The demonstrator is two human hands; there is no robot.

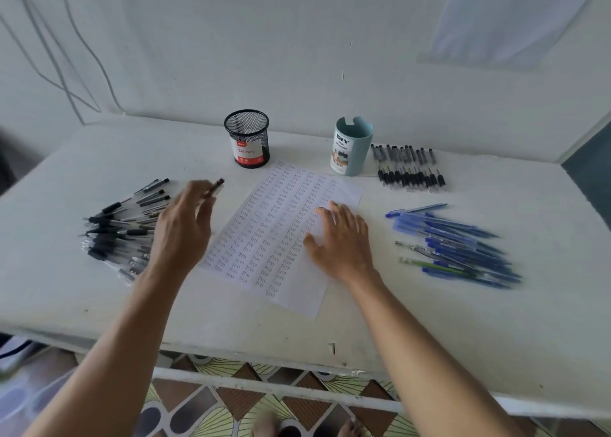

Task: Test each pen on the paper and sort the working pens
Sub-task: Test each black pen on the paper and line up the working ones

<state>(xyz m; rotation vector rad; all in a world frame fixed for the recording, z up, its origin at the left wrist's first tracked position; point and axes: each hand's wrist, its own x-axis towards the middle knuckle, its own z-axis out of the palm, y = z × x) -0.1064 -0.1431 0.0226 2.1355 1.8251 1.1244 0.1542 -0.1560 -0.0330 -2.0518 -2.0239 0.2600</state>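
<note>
Black mesh cup (247, 139) is showing "Ball Pens", teal cup (352, 147) "DIY Desk Organizer"; our left hand (183, 225) is pinching one pen (216, 185), right hand (342, 238) lying spread on "TEST"-covered paper (274, 231).

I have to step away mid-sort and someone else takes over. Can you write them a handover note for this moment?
Left hand holds a dark pen above the table, beside the loose pile of black pens.
Right hand lies flat on the paper, fingers straight.
The paper is mostly filled with columns of "test".
Apparently sorted: a neat row of black pens back right, a heap of blue pens on the right.
Apparently left: the held pen and the left pile.
A mesh cup and a teal organizer stand behind the paper.
</note>
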